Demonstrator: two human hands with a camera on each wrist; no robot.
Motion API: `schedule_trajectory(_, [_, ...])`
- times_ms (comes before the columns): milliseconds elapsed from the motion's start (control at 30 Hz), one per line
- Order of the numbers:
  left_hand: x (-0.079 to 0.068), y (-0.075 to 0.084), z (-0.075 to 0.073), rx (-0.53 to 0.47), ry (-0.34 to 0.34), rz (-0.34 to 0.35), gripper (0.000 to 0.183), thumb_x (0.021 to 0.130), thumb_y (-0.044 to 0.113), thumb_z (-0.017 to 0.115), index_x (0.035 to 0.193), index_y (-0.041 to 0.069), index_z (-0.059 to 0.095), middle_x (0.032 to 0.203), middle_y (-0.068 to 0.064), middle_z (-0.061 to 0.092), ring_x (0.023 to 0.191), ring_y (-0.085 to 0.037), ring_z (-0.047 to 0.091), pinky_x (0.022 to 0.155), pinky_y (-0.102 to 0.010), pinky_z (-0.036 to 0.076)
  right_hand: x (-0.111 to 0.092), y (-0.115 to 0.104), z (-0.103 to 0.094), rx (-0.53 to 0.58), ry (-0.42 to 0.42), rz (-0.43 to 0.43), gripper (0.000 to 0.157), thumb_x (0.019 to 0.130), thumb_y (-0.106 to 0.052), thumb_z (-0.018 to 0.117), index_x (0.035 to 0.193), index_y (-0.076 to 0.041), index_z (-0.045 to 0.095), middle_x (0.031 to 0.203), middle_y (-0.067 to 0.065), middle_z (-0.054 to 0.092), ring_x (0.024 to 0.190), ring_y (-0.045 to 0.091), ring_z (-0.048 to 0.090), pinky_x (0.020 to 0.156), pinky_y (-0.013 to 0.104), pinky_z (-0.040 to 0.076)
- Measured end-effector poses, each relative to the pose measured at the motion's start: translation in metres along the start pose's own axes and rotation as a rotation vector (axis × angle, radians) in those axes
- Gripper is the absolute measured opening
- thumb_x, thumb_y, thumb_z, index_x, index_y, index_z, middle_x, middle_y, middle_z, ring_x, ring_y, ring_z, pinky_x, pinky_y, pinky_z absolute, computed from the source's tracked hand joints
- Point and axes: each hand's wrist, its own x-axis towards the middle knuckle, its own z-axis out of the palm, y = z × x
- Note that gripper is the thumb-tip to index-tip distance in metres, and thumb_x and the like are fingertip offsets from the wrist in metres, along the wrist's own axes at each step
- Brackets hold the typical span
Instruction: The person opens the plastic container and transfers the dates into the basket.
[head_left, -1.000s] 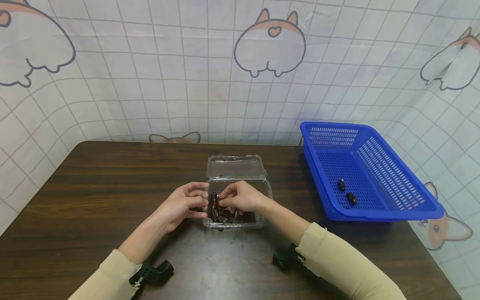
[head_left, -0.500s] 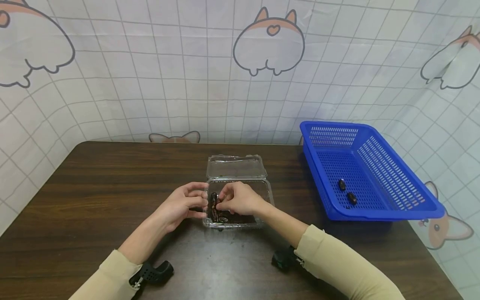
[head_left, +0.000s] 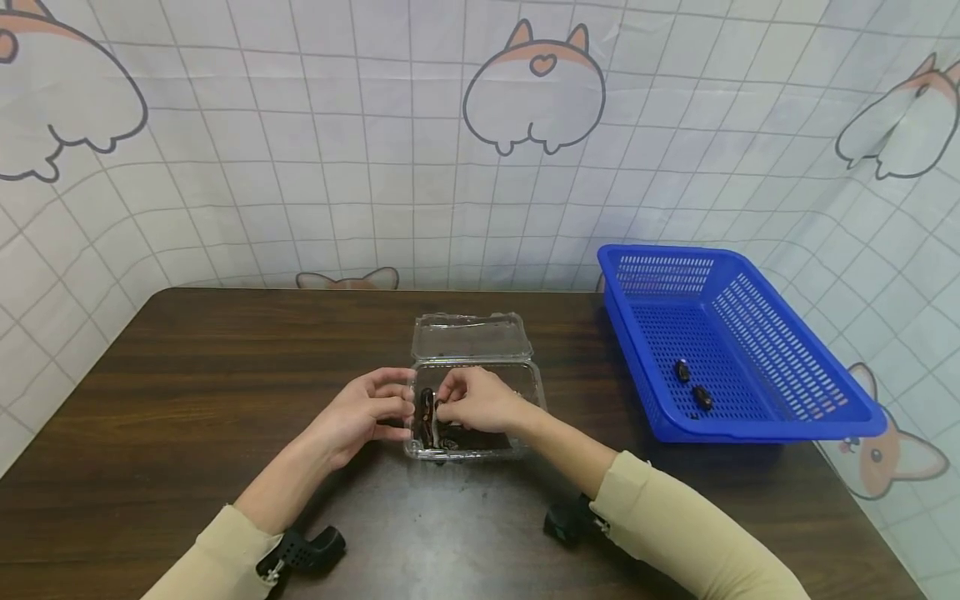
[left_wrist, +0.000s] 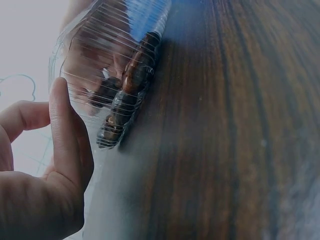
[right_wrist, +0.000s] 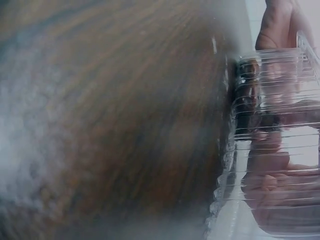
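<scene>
A clear plastic clamshell box [head_left: 476, 455] stands on the table with its lid laid back. Dark brown, glossy small pieces [head_left: 427, 408] lie along its left side, seen through the wall as a row of pieces [left_wrist: 131, 80] in the left wrist view. My left hand [head_left: 367, 412] rests against the box's left edge, fingers fairly straight, with the thumb [left_wrist: 65, 125] near the wall. Inside the box, my right hand [head_left: 480, 402] pinches one dark glossy piece [right_wrist: 270, 121] between thumb and fingers, seen through the ribbed plastic. The fingers partly hide the pieces.
A blue perforated basket [head_left: 750, 429] stands at the right of the table, with two dark pieces [head_left: 702, 397] on its floor. The dark wooden table [head_left: 225, 358] meets a white gridded cloth [head_left: 420, 217] behind and at the right.
My right hand has shifted slightly within the box, its thumb and fingers drawing together around a dark piece. My left hand stays at the box's edge. The basket holds the same two pieces.
</scene>
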Motion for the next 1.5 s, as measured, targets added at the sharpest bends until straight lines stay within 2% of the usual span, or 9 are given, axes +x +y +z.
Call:
schedule_trajectory(133, [-0.001,0.000,0.000,-0.003,-0.004,0.001,0.057,0.095,-0.004,0.060,0.147,-0.007,0.038,0.101,-0.007,0.057,0.085,-0.019,0.061,0.072,-0.034,0.062,-0.002,-0.001,-0.002,0.068,-0.008,0.010,0.013,0.088,-0.009,0.069,0.099,-0.004,0.064,0.079,0.002,0.061,0.058,0.013,0.054,0.055,0.025,0.048])
schedule_trajectory(367, [0.000,0.001,0.000,0.011,0.000,0.000,0.057,0.095,-0.003,0.060,0.148,-0.007,0.039,0.103,-0.008,0.057,0.087,-0.020,0.061,0.073,-0.034,0.062,-0.006,-0.004,-0.007,0.186,-0.044,0.038,0.015,0.089,-0.009,0.065,0.103,-0.003,0.061,0.076,0.006,0.057,0.057,0.014,0.050,0.047,0.023,0.038])
schedule_trajectory(600, [-0.001,0.001,0.000,0.031,0.012,-0.005,0.056,0.096,-0.001,0.061,0.148,-0.005,0.040,0.102,-0.008,0.058,0.088,-0.021,0.061,0.073,-0.035,0.062,-0.012,-0.007,-0.017,0.280,-0.061,0.077,0.016,0.094,-0.008,0.060,0.109,-0.003,0.061,0.085,0.007,0.059,0.060,0.014,0.051,0.048,0.024,0.037])
schedule_trajectory(833, [0.000,0.001,0.000,0.028,0.023,-0.010,0.056,0.095,-0.002,0.062,0.147,-0.005,0.041,0.103,-0.009,0.058,0.087,-0.022,0.062,0.073,-0.035,0.062,-0.020,-0.008,-0.031,0.380,-0.076,0.079,0.021,0.097,-0.009,0.058,0.116,-0.001,0.059,0.092,0.007,0.061,0.064,0.014,0.050,0.051,0.025,0.033])
schedule_trajectory(1000, [-0.001,0.001,0.000,0.033,0.024,-0.010,0.056,0.094,-0.003,0.062,0.147,-0.005,0.041,0.104,-0.009,0.058,0.088,-0.022,0.062,0.073,-0.036,0.062,-0.026,-0.008,-0.041,0.400,-0.058,0.066,0.023,0.097,-0.010,0.057,0.118,0.000,0.059,0.091,0.010,0.058,0.066,0.015,0.050,0.051,0.027,0.031])
schedule_trajectory(1300, [0.000,-0.001,-0.002,0.037,0.008,0.001,0.058,0.093,-0.002,0.062,0.147,-0.005,0.040,0.102,-0.007,0.058,0.087,-0.021,0.062,0.074,-0.036,0.063,-0.038,-0.010,-0.061,0.399,-0.010,0.067,0.024,0.096,-0.008,0.058,0.119,-0.001,0.059,0.084,0.007,0.055,0.067,0.016,0.051,0.053,0.027,0.032])
schedule_trajectory(1500, [0.002,-0.003,0.000,0.044,0.014,-0.005,0.056,0.093,-0.003,0.062,0.146,-0.005,0.042,0.103,-0.008,0.058,0.087,-0.022,0.062,0.074,-0.036,0.063,-0.047,-0.010,-0.073,0.419,0.023,0.084,0.027,0.096,-0.008,0.058,0.122,0.000,0.059,0.085,0.008,0.058,0.067,0.017,0.053,0.052,0.025,0.033])
